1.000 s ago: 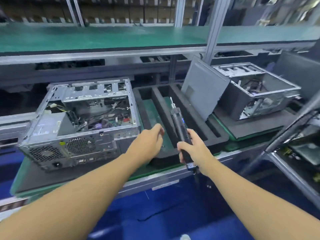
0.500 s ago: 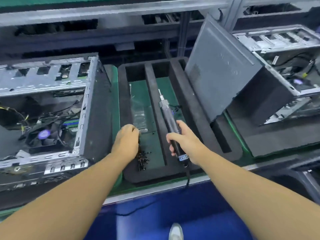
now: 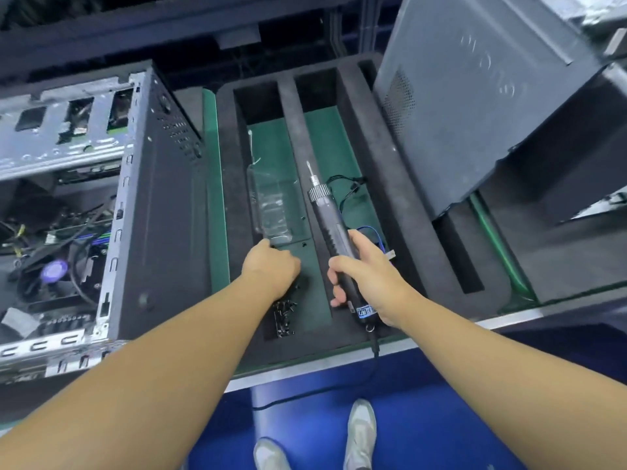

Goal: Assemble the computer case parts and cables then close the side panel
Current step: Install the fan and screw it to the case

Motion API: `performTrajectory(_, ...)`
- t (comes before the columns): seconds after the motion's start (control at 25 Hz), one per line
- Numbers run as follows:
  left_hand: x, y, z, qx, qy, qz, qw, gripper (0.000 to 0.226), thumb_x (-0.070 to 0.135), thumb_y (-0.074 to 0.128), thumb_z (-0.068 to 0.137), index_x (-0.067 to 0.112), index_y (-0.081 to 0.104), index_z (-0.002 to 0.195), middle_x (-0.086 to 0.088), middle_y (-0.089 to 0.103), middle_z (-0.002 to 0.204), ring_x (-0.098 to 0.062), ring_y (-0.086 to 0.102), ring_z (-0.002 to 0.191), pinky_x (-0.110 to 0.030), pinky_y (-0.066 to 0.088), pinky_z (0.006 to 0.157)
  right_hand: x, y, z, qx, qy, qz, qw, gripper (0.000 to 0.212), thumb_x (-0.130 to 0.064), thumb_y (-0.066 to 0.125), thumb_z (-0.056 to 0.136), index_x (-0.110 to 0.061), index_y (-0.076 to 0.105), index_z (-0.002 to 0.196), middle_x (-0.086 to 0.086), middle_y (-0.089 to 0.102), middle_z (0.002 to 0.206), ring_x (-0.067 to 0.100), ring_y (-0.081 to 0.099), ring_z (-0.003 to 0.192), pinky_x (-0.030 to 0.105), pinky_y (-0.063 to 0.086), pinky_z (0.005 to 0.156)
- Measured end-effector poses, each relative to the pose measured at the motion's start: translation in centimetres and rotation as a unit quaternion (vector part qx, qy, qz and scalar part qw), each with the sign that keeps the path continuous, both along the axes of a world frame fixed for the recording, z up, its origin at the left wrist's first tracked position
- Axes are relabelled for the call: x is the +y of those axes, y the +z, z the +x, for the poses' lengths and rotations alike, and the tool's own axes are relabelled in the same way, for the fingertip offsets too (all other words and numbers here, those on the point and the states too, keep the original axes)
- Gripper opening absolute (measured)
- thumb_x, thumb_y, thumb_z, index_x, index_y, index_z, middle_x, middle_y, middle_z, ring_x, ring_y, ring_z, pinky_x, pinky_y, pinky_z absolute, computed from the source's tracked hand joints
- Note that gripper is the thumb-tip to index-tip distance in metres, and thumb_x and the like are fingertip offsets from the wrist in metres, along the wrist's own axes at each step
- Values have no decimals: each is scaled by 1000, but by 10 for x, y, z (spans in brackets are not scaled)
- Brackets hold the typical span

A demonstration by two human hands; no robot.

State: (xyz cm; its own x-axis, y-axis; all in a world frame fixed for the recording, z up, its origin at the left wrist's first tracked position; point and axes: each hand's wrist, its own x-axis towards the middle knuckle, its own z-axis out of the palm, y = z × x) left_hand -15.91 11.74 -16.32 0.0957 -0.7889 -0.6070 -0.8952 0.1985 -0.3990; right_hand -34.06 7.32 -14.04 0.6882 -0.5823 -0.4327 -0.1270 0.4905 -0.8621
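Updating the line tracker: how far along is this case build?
Done: fan and cables sit inside the case. In hand: right hand grips the electric screwdriver; left hand is down at the loose screws in the foam tray, any pick-up hidden. Left: driving screws and closing up; the case side is open and a side panel stands by the tray.
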Motion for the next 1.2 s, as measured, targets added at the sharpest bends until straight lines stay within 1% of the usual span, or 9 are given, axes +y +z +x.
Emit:
performTrajectory(0.08,-1,-1,-1,-6,0,-21,1000,31,4,52,87,24,60,109,4,68,110,-21,63,101,-30,26,77,0,0,0,7,-3,2,1000,49,-7,57,93,-17,46,139,12,55,73,25,47,52,45,57,63)
performTrajectory(0.2,-1,-2,-2,-1,-1,-26,1000,34,2,53,85,25,60,110,4,68,110,-21,64,101,-30,28,78,1,4,-1,-12,-3,-3,1000,31,-6,57,93,-25,56,119,11,54,71,24,46,51,48,55,65)
performTrajectory(0.32,-7,3,3,36,56,-49,997,37,-6,54,84,18,61,111,-4,66,113,-28,66,101,-33,43,78,3,7,-2,-20,-10,5,1000,31,-8,58,92,-38,59,102,10,55,71,23,47,50,48,57,66)
performTrajectory(0.44,-29,18,23,82,137,-70,985,38,-11,54,83,11,61,113,-12,59,113,-37,65,100,-43,54,78,1,3,-4,-18,-14,5,1000,30,-8,57,93,-24,57,119,11,54,73,23,47,49,46,58,67)
performTrajectory(0.68,-31,21,26,59,62,22,996,40,42,77,80,26,64,114,-3,64,116,-27,63,105,-35,47,87,2,1,-3,-21,-18,5,1000,24,-5,54,95,-13,54,117,12,53,73,23,47,49,46,57,64)
performTrajectory(0.8,-24,6,15,94,75,43,992,36,50,79,75,36,69,107,5,65,111,-23,66,101,-32,51,83,1,2,-3,-25,-17,5,1000,19,-4,54,95,-15,55,111,13,53,73,24,46,49,44,56,64)
performTrajectory(0.88,-19,-1,8,81,84,45,992,39,43,77,80,31,64,115,5,64,114,-24,66,101,-32,49,73,1,2,-2,-25,-15,4,1000,18,-4,54,95,-14,55,110,13,54,72,24,47,49,44,56,63)
performTrajectory(1.04,-15,-10,4,12,67,21,997,42,3,56,88,18,52,127,1,62,119,-28,64,106,-34,45,70,1,0,-2,-27,-17,4,1000,19,-5,54,95,-13,54,112,11,54,70,23,46,48,44,57,63)
performTrajectory(1.2,-12,-9,-2,39,83,25,995,40,8,61,90,17,52,128,-2,57,122,-29,64,106,-36,44,67,1,-3,-2,-25,-24,6,999,22,-5,54,94,-11,54,115,11,54,69,24,46,48,44,56,62)
